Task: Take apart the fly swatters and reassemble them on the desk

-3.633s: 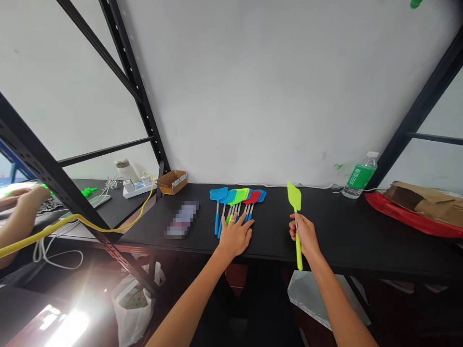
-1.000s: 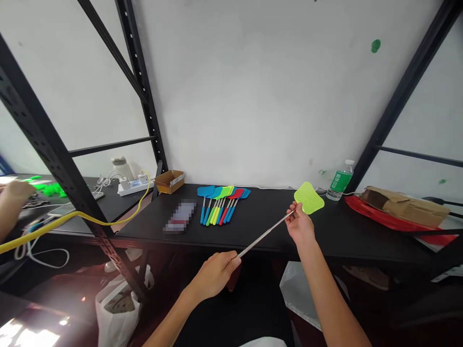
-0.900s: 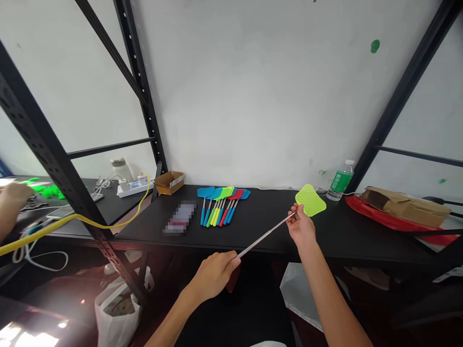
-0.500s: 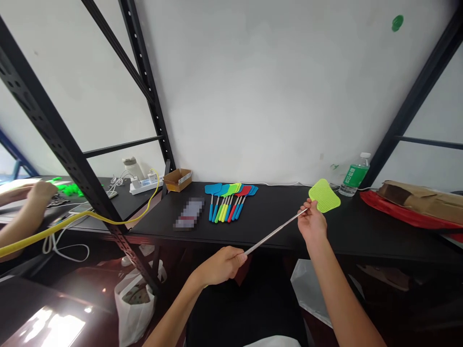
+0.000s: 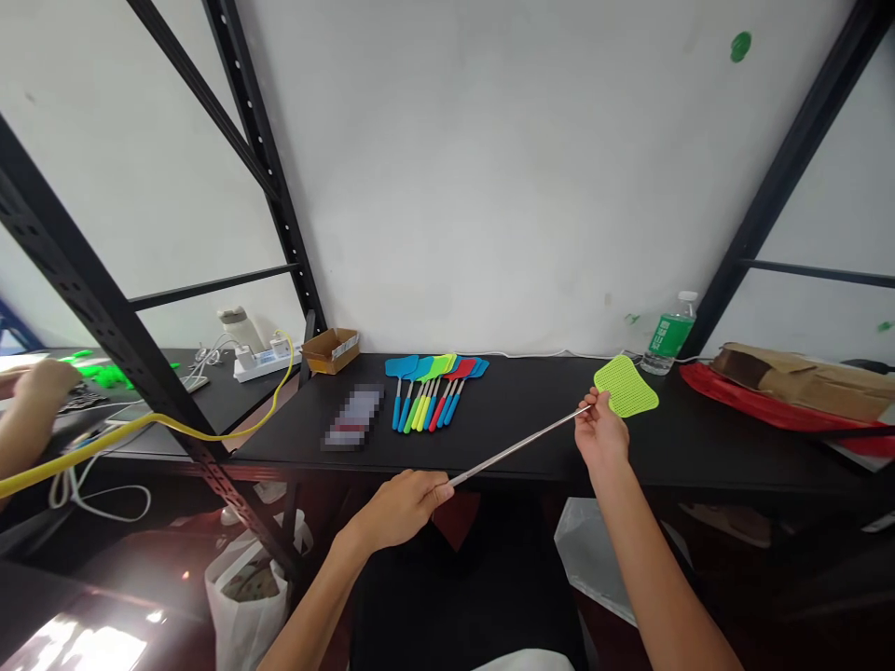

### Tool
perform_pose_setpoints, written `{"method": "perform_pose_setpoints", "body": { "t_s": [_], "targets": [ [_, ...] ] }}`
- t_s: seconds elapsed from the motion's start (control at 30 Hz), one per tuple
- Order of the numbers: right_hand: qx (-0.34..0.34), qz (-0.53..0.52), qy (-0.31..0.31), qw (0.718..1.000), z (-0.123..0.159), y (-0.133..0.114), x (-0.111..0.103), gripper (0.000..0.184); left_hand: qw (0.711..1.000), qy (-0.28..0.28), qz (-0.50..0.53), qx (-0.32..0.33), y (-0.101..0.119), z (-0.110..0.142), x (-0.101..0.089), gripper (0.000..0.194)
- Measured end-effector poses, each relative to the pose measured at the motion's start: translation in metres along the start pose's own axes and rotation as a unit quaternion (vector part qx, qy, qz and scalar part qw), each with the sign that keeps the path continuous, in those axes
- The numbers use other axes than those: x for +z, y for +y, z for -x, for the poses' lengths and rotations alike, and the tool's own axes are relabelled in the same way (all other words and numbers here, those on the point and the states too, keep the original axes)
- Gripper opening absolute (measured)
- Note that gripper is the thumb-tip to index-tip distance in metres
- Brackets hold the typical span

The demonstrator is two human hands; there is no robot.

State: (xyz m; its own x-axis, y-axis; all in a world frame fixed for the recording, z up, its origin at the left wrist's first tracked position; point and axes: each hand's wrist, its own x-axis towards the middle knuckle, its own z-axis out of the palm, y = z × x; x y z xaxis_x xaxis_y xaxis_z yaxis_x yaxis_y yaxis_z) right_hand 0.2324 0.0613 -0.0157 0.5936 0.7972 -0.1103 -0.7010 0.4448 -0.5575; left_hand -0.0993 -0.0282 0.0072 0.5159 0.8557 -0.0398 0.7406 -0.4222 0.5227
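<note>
A telescopic fly swatter with a yellow-green perforated head (image 5: 627, 386) and a thin metal rod is stretched at a slant between my hands, above the table's front edge. My left hand (image 5: 400, 511) is closed around the low end of it, hiding the handle. My right hand (image 5: 602, 433) pinches the rod just below the head, fingers closed. Several shorter fly swatters (image 5: 423, 401) with blue, green, yellow and red handles lie side by side on the black table (image 5: 517, 401), heads toward the wall.
A small open cardboard box (image 5: 331, 352) and a pixelated flat item (image 5: 354, 417) lie left of the row. At the right stand a water bottle (image 5: 669, 335) and a brown paper package (image 5: 790, 377) on red material. A yellow cable (image 5: 230, 434) crosses the left post; another person's hand (image 5: 46, 387) works beyond.
My hands have moved farther apart, and more of the metal rod shows between them. The view has turned slightly right, so the background sits further left.
</note>
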Motion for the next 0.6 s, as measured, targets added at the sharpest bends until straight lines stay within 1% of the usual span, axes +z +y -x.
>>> {"method": "perform_pose_setpoints", "body": {
  "t_s": [0.07,0.13,0.23,0.33,0.4,0.5,0.6],
  "targets": [
    [-0.005,-0.002,0.005,1.0,0.0,-0.001,0.001,0.018,1.0,0.014,-0.021,-0.009,-0.001,0.0,-0.001,0.042],
    [-0.013,-0.005,0.009,1.0,0.0,-0.002,0.003,0.019,1.0,0.016,-0.018,-0.008,-0.001,-0.001,-0.003,0.043],
    [-0.028,-0.007,-0.001,1.0,-0.004,-0.004,0.004,0.018,0.999,-0.024,0.047,0.013,-0.004,-0.004,-0.004,0.046],
    [-0.039,-0.002,-0.014,0.999,-0.01,-0.006,0.004,0.013,0.985,-0.081,0.15,0.029,-0.012,-0.007,-0.004,0.049],
    [-0.04,0.001,-0.024,0.999,-0.014,-0.008,0.004,0.013,0.975,-0.101,0.197,0.03,-0.018,-0.01,-0.004,0.05],
    [-0.042,0.009,-0.031,0.999,-0.022,-0.01,0.004,0.013,0.966,-0.115,0.23,0.025,-0.028,-0.013,-0.004,0.051],
    [-0.044,0.021,-0.033,0.998,-0.028,-0.011,0.005,0.014,0.967,-0.11,0.228,0.028,-0.032,-0.016,-0.004,0.052]
  ]
}}
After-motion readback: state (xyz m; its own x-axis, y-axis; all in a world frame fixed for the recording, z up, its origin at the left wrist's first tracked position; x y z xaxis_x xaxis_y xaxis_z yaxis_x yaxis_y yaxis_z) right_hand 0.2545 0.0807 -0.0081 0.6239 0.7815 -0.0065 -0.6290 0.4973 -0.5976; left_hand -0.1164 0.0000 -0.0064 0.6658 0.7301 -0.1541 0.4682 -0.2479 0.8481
